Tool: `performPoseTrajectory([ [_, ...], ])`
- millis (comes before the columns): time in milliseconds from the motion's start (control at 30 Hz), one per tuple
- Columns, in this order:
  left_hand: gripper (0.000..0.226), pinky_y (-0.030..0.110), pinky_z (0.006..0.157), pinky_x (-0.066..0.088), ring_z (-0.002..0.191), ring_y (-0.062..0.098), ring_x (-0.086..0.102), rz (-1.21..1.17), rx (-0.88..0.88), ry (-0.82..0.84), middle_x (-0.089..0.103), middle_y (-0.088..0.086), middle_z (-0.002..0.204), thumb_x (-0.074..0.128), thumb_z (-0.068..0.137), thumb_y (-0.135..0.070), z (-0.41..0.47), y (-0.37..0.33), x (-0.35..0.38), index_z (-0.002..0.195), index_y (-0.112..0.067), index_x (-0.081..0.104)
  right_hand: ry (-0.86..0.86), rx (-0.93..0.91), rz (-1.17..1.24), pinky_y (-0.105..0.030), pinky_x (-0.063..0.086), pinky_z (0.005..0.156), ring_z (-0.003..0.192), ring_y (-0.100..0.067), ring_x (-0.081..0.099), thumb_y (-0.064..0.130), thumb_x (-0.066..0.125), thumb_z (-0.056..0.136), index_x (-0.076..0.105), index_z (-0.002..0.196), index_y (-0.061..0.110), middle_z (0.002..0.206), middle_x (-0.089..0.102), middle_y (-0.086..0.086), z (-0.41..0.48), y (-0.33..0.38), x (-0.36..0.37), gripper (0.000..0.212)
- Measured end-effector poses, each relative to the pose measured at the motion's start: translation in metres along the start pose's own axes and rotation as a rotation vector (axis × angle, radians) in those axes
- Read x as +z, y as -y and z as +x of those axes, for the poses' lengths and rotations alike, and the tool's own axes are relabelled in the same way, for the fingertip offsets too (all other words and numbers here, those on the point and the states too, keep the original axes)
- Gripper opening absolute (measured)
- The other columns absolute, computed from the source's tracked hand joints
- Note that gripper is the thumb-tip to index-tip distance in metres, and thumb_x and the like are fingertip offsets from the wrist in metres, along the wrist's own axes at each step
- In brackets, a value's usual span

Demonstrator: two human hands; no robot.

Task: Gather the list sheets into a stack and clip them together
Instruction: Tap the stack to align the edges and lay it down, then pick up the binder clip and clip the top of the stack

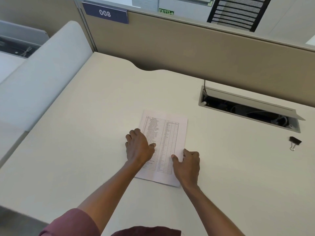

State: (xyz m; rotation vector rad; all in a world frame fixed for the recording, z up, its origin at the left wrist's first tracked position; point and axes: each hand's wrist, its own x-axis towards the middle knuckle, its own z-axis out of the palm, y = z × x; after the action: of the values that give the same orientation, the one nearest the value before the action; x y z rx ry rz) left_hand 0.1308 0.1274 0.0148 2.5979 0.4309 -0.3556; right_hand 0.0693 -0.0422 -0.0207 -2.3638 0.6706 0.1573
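As the list sheets (pixel 166 132) lie between them, the left hand (pixel 139 147) and right hand (pixel 187 165) pinch opposite edges, thumbs on top, fingers (pixel 134 132) curled, seemingly squaring the stack; the binder clip (pixel 295 142) waits well beyond the right fingers.

A blue-grey plate (pixel 104 13) fixed at the top edge of the partition (pixel 170 48) carries the white number "008". Further back, on the pale wall (pixel 190 10) to the right of it, a small green sign (pixel 166 12) reads "EXIT", followed by a mark too blurred to make out. The top sheet (pixel 167 133) on the table (pixel 85 150) bears a printed list in ruled rows and columns. Its print is too small to read.
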Motion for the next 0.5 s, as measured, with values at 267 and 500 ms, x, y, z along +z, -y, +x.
performPoseTrajectory([
  [267, 0.094, 0.049, 0.126, 0.032, 0.159, 0.039, 0.022, 0.057, 0.261, -0.077, 0.020, 0.022, 0.172, 0.077, 0.092, -0.052, -0.037, -0.025, 0.027, 0.158, -0.004, 0.031, -0.078, 0.089, 0.095, -0.044, 0.057, 0.094, 0.121, -0.023, 0.065, 0.044, 0.077, 0.091, 0.059, 0.143, 0.018, 0.134, 0.057, -0.003, -0.007, -0.032, -0.024, 0.061],
  [500, 0.093, 0.047, 0.133, 0.024, 0.165, 0.036, 0.012, 0.086, 0.614, 0.089, 0.011, 0.018, 0.176, 0.072, 0.093, -0.056, -0.071, -0.078, 0.077, 0.160, -0.010, 0.028, -0.196, 0.164, 0.179, -0.038, 0.056, 0.090, 0.109, -0.013, 0.067, 0.032, 0.081, 0.089, 0.066, 0.125, 0.026, 0.124, 0.061, 0.003, -0.009, -0.080, -0.081, 0.040],
])
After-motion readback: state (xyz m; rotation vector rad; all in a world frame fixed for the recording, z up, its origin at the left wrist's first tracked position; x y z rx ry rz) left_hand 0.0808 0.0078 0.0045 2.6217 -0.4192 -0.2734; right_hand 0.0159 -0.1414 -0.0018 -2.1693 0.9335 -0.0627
